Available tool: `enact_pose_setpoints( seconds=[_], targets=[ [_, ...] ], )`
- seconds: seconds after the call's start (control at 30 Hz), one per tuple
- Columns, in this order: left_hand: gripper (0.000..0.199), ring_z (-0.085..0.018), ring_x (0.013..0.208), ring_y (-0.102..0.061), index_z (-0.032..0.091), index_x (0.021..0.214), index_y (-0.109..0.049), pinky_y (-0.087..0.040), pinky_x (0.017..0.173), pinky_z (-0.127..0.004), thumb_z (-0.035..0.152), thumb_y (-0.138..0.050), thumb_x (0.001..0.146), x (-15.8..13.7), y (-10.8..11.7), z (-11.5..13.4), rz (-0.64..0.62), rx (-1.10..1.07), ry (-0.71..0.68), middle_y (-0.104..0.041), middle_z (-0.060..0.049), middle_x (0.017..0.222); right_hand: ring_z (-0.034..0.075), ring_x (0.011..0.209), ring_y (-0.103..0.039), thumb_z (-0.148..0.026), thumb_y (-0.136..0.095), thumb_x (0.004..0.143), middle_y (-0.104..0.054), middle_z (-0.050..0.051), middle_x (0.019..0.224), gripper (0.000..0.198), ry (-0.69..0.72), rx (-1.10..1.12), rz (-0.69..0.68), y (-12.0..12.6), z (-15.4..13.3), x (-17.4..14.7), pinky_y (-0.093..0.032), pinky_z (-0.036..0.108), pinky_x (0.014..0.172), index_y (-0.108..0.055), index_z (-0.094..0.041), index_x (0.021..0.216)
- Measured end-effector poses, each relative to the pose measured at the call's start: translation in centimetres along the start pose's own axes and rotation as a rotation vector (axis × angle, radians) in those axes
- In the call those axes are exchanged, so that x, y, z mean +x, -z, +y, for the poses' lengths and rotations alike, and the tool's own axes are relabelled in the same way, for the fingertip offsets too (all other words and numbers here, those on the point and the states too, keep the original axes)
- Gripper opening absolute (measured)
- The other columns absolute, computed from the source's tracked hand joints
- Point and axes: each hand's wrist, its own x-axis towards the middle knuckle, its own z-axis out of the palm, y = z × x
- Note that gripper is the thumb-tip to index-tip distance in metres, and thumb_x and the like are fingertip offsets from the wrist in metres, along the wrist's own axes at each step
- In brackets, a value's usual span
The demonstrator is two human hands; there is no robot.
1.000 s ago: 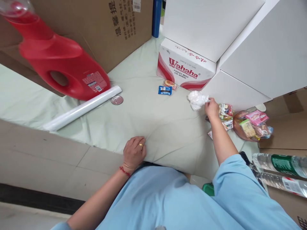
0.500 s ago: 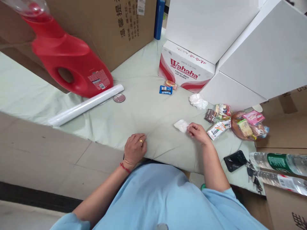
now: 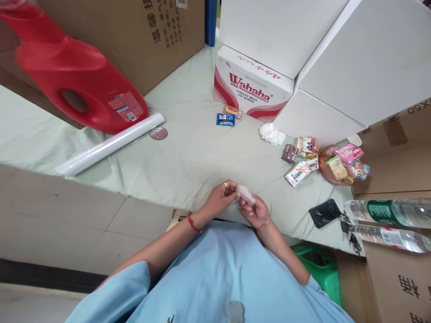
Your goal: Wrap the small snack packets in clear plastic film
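A small folded white piece, thin plastic or tissue, is held up between both hands above the table's near edge. My left hand, with a gold ring and a red wrist cord, pinches its left corner. On its right side, the fingers of my right hand are closed around it from below. A crumpled white bag-like thing lies farther back on the table. To the right of my hands are a white packet with orange print, a dark brown packet and a red and yellow packet.
A red jug and a white roll stand left, beside a round silver disc. Behind are a Wahaha box and a blue packet. Right: a snack bowl, phone, keys and bottles.
My right hand has lifted the white piece off the table and brought it left towards my body. My left hand has moved right from the table edge and taken hold of it too.
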Motion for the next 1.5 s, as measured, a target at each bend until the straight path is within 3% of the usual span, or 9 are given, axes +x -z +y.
enact_pose_setpoints(
  seconds=[0.17, 0.27, 0.37, 0.47, 0.7, 0.93, 1.1, 1.33, 1.5],
  targets=[
    [0.039, -0.014, 0.064, -0.058, 0.020, 0.081, -0.063, -0.049, 0.067, -0.030, 0.057, -0.077, 0.079, -0.9, 0.9, 0.3, 0.101, 0.019, 0.118, -0.066, 0.001, 0.070, 0.006, 0.046, -0.029, -0.050, -0.084, 0.076, -0.061, 0.000, 0.066, 0.040, -0.022, -0.081, -0.011, -1.0, -0.4, 0.5, -0.021, 0.018, 0.036, -0.060, -0.020, 0.073],
    [0.039, -0.013, 0.059, -0.056, 0.020, 0.077, -0.061, -0.046, 0.063, -0.029, 0.057, -0.076, 0.078, -1.3, 1.3, 0.3, 0.166, 0.020, 0.174, -0.065, 0.001, 0.066, 0.007, 0.051, -0.038, -0.062, -0.083, 0.079, -0.062, 0.000, 0.074, 0.046, 0.135, -0.173, 0.077, -1.5, -0.8, 0.5, -0.027, 0.018, 0.040, -0.065, -0.020, 0.079],
    [0.038, -0.013, 0.056, -0.052, 0.020, 0.075, -0.060, -0.043, 0.060, -0.028, 0.055, -0.076, 0.077, -1.3, 1.3, 0.0, 0.163, 0.034, 0.192, -0.062, 0.002, 0.062, 0.009, 0.059, -0.046, -0.057, -0.088, 0.076, -0.060, -0.001, 0.078, 0.042, 0.225, -0.272, 0.094, -1.8, -0.8, 0.3, -0.035, 0.020, 0.047, -0.070, -0.021, 0.089],
    [0.037, -0.013, 0.054, -0.051, 0.021, 0.075, -0.059, -0.043, 0.059, -0.028, 0.053, -0.075, 0.077, -1.1, 1.3, -0.5, 0.128, 0.049, 0.195, -0.059, 0.004, 0.059, 0.010, 0.057, -0.042, -0.050, -0.092, 0.073, -0.053, -0.004, 0.066, 0.038, 0.226, -0.379, 0.074, -1.9, -0.7, 0.0, -0.035, 0.022, 0.051, -0.068, -0.021, 0.081],
    [0.039, -0.014, 0.074, -0.057, 0.021, 0.111, -0.062, -0.048, 0.070, -0.029, 0.041, -0.074, 0.079, -1.8, 1.5, -0.7, 0.349, 0.232, -0.036, -0.065, -0.002, 0.093, 0.010, 0.056, -0.040, -0.045, -0.092, 0.070, -0.054, -0.004, 0.067, 0.038, 0.217, -0.308, 0.161, -2.0, -0.3, 0.2, -0.030, 0.023, 0.051, -0.064, -0.022, 0.080],
    [0.026, -0.016, 0.075, -0.055, 0.023, 0.096, -0.070, -0.045, 0.070, -0.031, 0.041, -0.076, 0.079, -2.1, 1.0, -0.1, 0.154, 0.417, -0.132, -0.065, -0.002, 0.091, 0.011, 0.056, -0.041, -0.048, -0.089, 0.074, -0.052, -0.005, 0.063, 0.036, 0.187, -0.383, 0.090, -2.8, -0.2, 0.5, -0.032, 0.025, 0.053, -0.064, -0.023, 0.080],
    [0.028, -0.017, 0.076, -0.059, 0.021, 0.083, -0.071, -0.046, 0.072, -0.030, 0.049, -0.068, 0.087, -1.7, 1.8, -0.1, 0.182, 0.265, -0.058, -0.067, -0.002, 0.081, 0.011, 0.056, -0.041, -0.049, -0.087, 0.075, -0.052, -0.004, 0.062, 0.035, 0.210, -0.438, 0.091, -3.0, -0.8, 0.7, -0.032, 0.025, 0.054, -0.065, -0.022, 0.079],
    [0.039, -0.014, 0.070, -0.054, 0.021, 0.083, -0.064, -0.047, 0.068, -0.028, 0.058, -0.074, 0.078, -0.8, 3.6, -0.3, 0.421, 0.000, 0.035, -0.061, 0.001, 0.076, 0.011, 0.058, -0.044, -0.037, -0.086, 0.070, -0.052, -0.004, 0.064, 0.029, 0.217, -0.320, 0.187, -1.7, -2.2, 0.4, -0.033, 0.024, 0.052, -0.063, -0.022, 0.077],
    [0.044, -0.013, 0.076, -0.056, 0.022, 0.085, -0.058, -0.055, 0.074, -0.029, 0.058, -0.080, 0.074, -0.8, 4.2, 0.1, 0.451, -0.207, 0.071, -0.057, 0.003, 0.080, 0.011, 0.057, -0.044, -0.037, -0.087, 0.068, -0.052, -0.004, 0.068, 0.031, 0.195, -0.348, 0.235, -0.8, -2.4, 0.8, -0.031, 0.023, 0.049, -0.062, -0.022, 0.077]
  ],
)
